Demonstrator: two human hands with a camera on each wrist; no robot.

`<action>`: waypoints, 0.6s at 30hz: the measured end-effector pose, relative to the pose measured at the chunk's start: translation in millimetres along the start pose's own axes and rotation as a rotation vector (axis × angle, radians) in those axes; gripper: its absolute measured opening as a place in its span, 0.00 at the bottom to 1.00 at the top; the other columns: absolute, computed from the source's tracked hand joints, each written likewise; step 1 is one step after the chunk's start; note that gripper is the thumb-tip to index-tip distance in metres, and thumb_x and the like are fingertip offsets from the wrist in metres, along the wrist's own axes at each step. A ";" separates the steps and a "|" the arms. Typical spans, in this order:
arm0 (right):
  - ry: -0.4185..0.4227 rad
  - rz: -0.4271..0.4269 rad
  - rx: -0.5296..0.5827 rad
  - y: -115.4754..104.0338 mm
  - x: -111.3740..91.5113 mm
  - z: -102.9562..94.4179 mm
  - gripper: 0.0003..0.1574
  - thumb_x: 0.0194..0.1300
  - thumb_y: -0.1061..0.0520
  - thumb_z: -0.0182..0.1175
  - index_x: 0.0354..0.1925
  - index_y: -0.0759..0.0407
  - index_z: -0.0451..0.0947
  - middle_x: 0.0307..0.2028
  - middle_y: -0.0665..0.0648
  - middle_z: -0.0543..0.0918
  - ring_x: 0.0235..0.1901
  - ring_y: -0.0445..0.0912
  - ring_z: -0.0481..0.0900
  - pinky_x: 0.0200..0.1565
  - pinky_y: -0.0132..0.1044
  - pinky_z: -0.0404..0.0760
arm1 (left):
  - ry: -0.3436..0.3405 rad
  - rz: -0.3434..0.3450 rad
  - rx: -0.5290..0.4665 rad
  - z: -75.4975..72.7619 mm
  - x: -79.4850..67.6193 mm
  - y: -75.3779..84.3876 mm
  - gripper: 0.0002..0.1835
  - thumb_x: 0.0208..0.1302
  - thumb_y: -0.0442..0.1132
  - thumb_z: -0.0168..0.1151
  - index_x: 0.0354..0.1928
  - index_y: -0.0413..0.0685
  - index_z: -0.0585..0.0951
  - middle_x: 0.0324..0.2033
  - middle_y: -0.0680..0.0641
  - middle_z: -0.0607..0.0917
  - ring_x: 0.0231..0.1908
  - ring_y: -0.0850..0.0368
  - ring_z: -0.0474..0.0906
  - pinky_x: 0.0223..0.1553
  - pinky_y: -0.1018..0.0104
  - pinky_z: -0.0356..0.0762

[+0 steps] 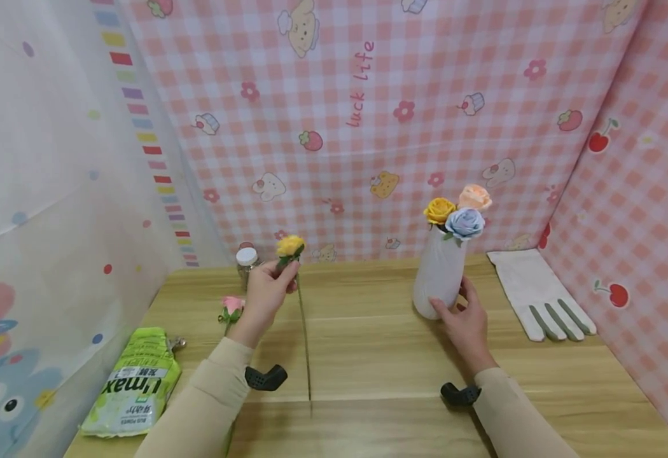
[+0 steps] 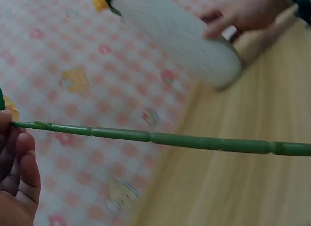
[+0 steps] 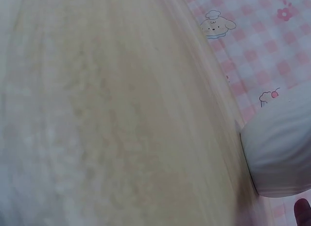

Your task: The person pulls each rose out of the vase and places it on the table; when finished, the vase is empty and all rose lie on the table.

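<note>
My left hand [image 1: 268, 289] pinches a yellow artificial flower [image 1: 291, 246] just under its bloom. Its long green stem [image 2: 209, 142] hangs down over the table and crosses the left wrist view. At the right, my right hand [image 1: 467, 321] grips the lower part of a white vase [image 1: 440, 273], thumb in front and fingers behind. A yellow rose [image 1: 439, 210], a peach rose [image 1: 475, 197] and a blue rose [image 1: 464, 224] stand in the vase. In the right wrist view only the vase's base [image 3: 279, 153] and one fingertip [image 3: 302, 212] show.
A pink flower [image 1: 232, 306] lies left of my left forearm, partly hidden. Behind the left hand stands a jar with a white lid [image 1: 247, 257]. A green and white bag [image 1: 133, 385] lies at the left edge. White and grey gloves [image 1: 540, 292] rest at the right.
</note>
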State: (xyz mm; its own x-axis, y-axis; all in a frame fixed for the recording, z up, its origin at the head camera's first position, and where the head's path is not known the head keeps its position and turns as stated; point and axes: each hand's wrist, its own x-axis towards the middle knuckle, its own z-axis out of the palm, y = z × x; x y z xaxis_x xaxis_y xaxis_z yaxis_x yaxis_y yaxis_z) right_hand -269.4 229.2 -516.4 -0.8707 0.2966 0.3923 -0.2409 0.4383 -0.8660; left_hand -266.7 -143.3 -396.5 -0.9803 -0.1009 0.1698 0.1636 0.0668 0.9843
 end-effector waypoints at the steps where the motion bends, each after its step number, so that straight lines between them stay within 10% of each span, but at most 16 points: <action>1: 0.004 0.003 0.003 0.4 0.1 -0.1 0.50 0.55 0.46 0.71 0.70 0.55 0.60 0.59 0.62 0.73 0.58 0.52 0.70 0.54 0.54 0.72 | -0.007 -0.018 0.043 -0.8 0.5 -7.4 0.14 0.66 0.43 0.62 0.32 0.36 0.81 0.22 0.45 0.79 0.22 0.60 0.75 0.25 0.70 0.75; 11: 0.011 0.035 0.053 1.0 -1.5 0.8 0.50 0.54 0.46 0.72 0.70 0.52 0.62 0.59 0.60 0.73 0.58 0.51 0.70 0.54 0.53 0.73 | -0.080 -0.045 0.449 -0.9 5.7 -78.7 0.13 0.65 0.42 0.63 0.28 0.38 0.84 0.16 0.48 0.80 0.17 0.58 0.76 0.20 0.68 0.73; 18: 0.007 0.026 0.066 -1.9 -2.1 0.8 0.49 0.55 0.47 0.72 0.70 0.53 0.61 0.59 0.60 0.73 0.58 0.50 0.70 0.54 0.52 0.73 | -0.087 -0.050 0.522 -1.1 4.4 -102.4 0.15 0.65 0.42 0.63 0.29 0.35 0.84 0.14 0.50 0.79 0.15 0.60 0.71 0.18 0.68 0.68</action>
State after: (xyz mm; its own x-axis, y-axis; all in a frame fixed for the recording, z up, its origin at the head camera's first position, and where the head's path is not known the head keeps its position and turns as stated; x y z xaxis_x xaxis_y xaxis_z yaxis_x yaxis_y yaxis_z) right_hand -267.5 227.1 -515.8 -0.8743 0.3131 0.3708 -0.2456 0.3735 -0.8945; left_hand -287.6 -151.6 -496.6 -0.9946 -0.0354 0.0971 0.0616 0.5513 0.8320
